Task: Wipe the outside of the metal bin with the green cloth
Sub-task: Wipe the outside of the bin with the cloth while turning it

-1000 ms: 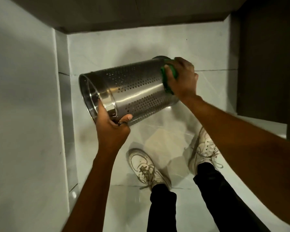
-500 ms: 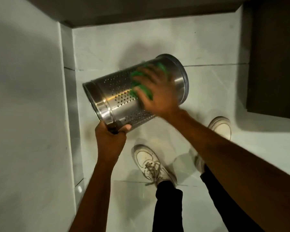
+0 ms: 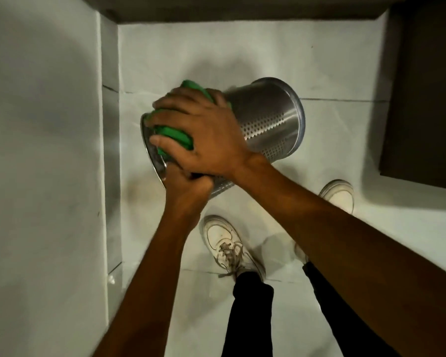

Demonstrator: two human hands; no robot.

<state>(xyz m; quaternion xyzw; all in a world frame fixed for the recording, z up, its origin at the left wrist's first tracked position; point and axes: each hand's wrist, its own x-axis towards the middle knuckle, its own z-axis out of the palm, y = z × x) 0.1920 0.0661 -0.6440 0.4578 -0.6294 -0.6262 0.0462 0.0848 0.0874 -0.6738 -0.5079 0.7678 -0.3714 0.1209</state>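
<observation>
The perforated metal bin (image 3: 268, 119) is held tilted on its side in the air, base toward the right, open rim toward the left. My left hand (image 3: 188, 185) grips the lower edge of the rim from below. My right hand (image 3: 201, 130) presses the folded green cloth (image 3: 177, 136) against the bin's outer wall close to the rim end, covering much of that end. The cloth shows between my fingers and above my knuckles.
White tiled floor (image 3: 242, 60) lies below, with a white wall (image 3: 41, 176) close on the left and a dark panel (image 3: 422, 94) at the right. My two white shoes (image 3: 224, 240) stand under the bin.
My right hand with the cloth slid along the bin's wall from the base end at the right to the rim end at the left. The bin tilted a little.
</observation>
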